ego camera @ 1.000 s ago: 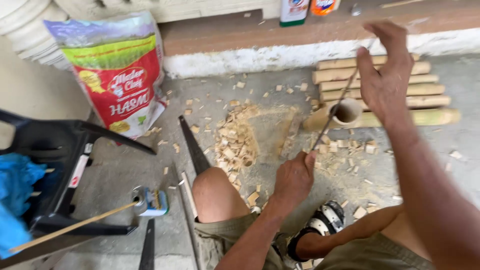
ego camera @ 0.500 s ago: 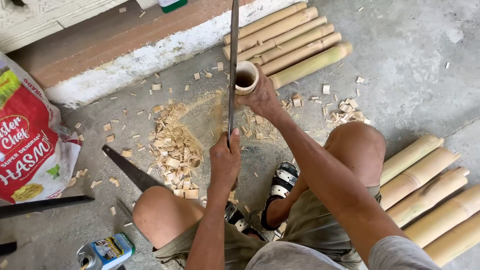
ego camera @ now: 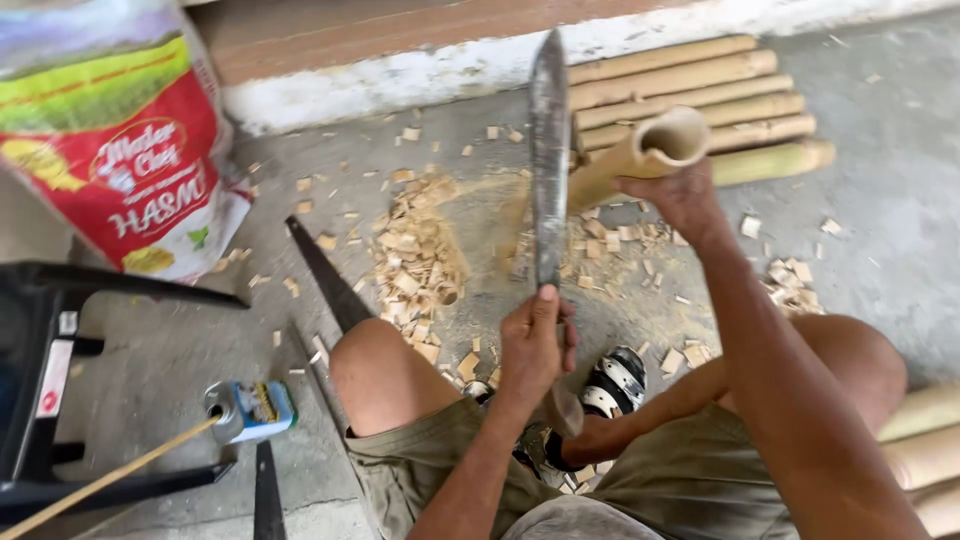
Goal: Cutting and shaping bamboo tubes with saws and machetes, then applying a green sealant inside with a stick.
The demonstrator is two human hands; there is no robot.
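Grey concrete floor [ego camera: 880, 190] under wood chips [ego camera: 415, 260], bamboo poles [ego camera: 700, 90].

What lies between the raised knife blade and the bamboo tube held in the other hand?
Nothing visible does. The left hand holds the long knife upright, right beside the bamboo tube that the right hand grips near its open end.

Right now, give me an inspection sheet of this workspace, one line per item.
Surface: concrete floor, strewn with wood chips.
Job's things: bamboo tube, tilted; long blade, upright beside it.
Clutter: printed sack, small can, saw, thin stick.
Hands: left hand grips the blade handle; right hand holds the tube.
Cables: nothing seen.
Surroundings: stacked bamboo lengths, black chair, painted step.
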